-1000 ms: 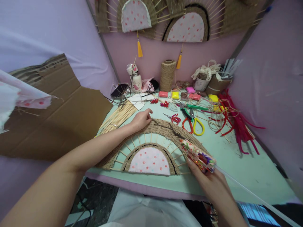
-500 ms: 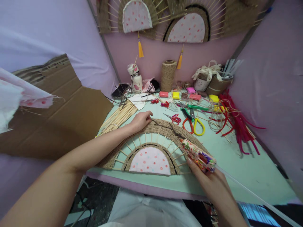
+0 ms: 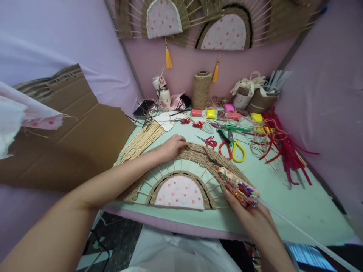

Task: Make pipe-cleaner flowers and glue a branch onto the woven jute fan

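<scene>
A half-round fan shape with a jute-wound outer band, thin sticks and a dotted fabric centre lies near the table's front edge. My left hand rests on the top of the band, its fingers bent together and pressed down; whatever lies under them is hidden. A dark twig runs along the band to the right of those fingers. In my right hand is a flower-patterned glue gun, its tip at the band's right side and a long clear glue stick coming out of its back.
Behind the fan lie red scissors, yellow-and-orange-handled scissors and green-handled tools. Thin sticks and cardboard are at left, red pipe cleaners at right. A twine spool stands at the back.
My left hand has shifted slightly right and down onto the band, its fingers now pressed against it. My right hand and the glue gun have barely moved.
</scene>
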